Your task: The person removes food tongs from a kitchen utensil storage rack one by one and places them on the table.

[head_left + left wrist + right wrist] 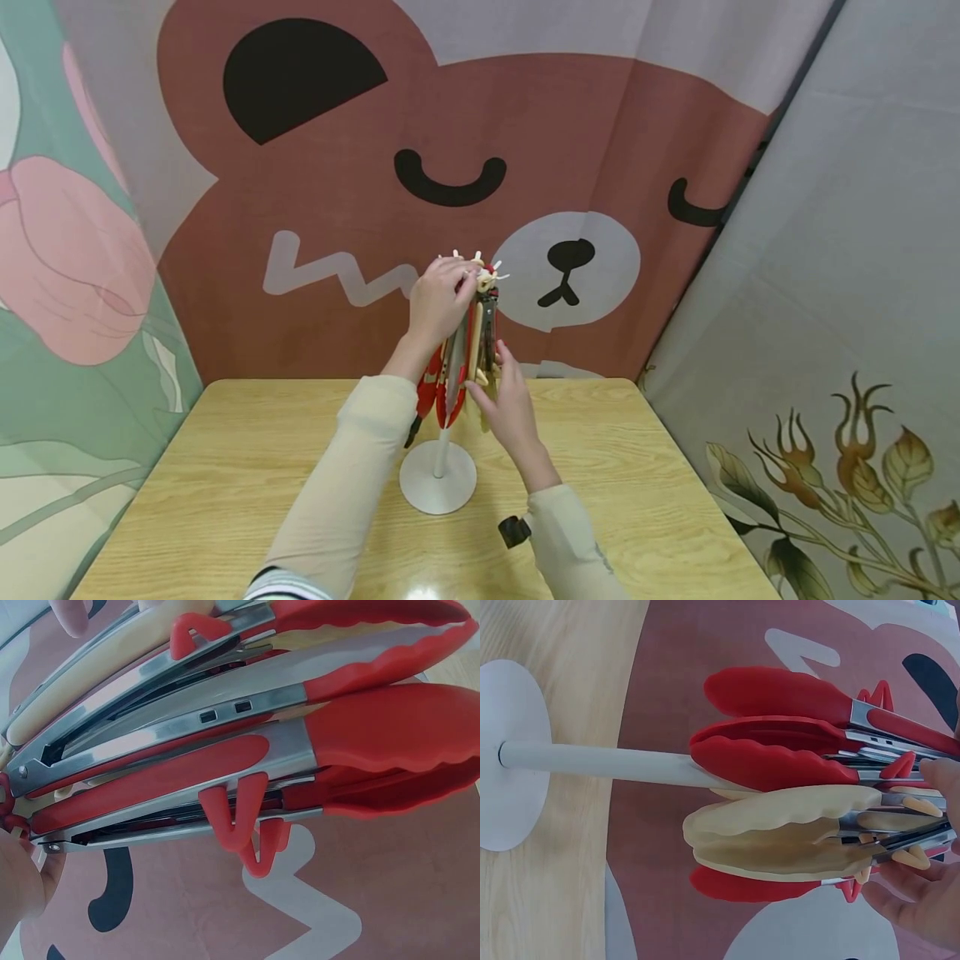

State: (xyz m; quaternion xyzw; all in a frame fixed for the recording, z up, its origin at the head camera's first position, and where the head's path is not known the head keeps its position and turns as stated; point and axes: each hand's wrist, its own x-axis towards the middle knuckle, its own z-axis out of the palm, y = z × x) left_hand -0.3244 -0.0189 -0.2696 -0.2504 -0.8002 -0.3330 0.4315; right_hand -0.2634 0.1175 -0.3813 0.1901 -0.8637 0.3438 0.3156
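A white stand (441, 462) carries several tongs hanging from its hooked top (491, 273). My left hand (438, 302) is at that top, its fingers curled by the red loop (16, 823) of red tongs (154, 784); its fingertips are partly hidden. Lower on the right side, my right hand (513, 408) holds cream tongs (780, 832), with the thumb on one side and the fingers below. The cream tongs' scalloped heads point down toward the base. Red tongs (780, 761) hang close beside them, with red V-shaped clips (236, 810) on their metal arms.
The round white base (514, 802) stands on a light wooden table (285, 492). Behind the table hangs a curtain (337, 192) with a bear print, and a grey flowered curtain (810, 333) is at the right. A black strap piece (513, 531) shows by the right sleeve.
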